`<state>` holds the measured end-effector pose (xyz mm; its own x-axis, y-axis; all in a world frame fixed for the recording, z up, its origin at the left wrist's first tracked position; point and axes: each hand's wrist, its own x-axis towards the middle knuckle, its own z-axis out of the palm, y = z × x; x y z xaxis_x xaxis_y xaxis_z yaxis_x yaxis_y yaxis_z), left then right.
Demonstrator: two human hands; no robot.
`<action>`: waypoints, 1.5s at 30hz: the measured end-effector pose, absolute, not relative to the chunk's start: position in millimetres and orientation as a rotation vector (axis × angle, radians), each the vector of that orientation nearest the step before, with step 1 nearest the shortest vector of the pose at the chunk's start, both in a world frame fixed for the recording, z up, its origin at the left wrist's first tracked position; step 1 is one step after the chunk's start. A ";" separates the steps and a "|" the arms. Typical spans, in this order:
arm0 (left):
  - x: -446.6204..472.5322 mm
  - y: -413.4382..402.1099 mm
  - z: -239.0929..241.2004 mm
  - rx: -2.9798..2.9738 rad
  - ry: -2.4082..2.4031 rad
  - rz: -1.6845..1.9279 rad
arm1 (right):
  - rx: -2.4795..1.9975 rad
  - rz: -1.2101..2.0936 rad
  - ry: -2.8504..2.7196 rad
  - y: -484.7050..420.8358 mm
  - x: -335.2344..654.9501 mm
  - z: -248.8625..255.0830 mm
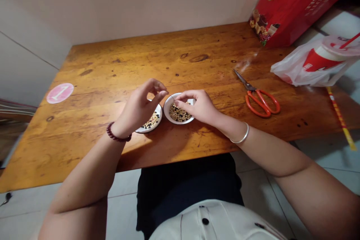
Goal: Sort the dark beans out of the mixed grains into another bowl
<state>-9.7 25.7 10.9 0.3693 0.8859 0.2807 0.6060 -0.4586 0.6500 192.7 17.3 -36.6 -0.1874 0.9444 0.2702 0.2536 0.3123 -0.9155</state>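
Observation:
Two small white bowls with dark rims stand side by side under my hands. Small round tan and black pieces, beads or beans, lie in the right bowl [165, 114] and the left bowl [159, 123]. My left hand [144, 101] is above the left bowl, thumb and fingers brought together in a pinch. Over the right bowl, my right hand [198, 107] also pinches, its fingertips at the bowl's upper part. A faint thin strand [171, 96] seems to run between the two sets of fingertips; whether it is thread or needle is too fine to tell.
Orange-handled scissors [260, 101] lie to the right, blades pointing away. Farther right are a red and white cup [323, 58] in a plastic bag and a yellow-red stick [341, 118]. A red carton [298, 7] stands at the back right. A round "1" sticker [60, 93] is on the wooden table [92, 120].

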 end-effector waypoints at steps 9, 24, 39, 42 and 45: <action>-38.7 27.7 38.0 2.506 1.801 -0.397 | -1.053 1.037 -1.601 21.3 192.5 -47.6; -29.6 26.7 23.8 2.560 1.704 -0.621 | -1.054 0.997 -1.555 17.7 191.6 -39.1; -30.1 25.3 14.6 2.641 1.522 -0.713 | -1.014 1.000 -1.552 19.8 192.2 -43.1; -29.0 25.4 16.3 2.621 1.499 -0.695 | -1.004 0.994 -1.546 19.6 192.4 -42.6; -29.2 26.0 17.5 2.599 1.490 -0.660 | -1.008 0.987 -1.550 19.3 192.9 -41.7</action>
<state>-29.2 26.0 17.5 0.4364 0.8060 -0.3999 0.8377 -0.5261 -0.1463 192.9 19.3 -41.7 -0.1541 0.9414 0.3001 0.1262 0.3200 -0.9390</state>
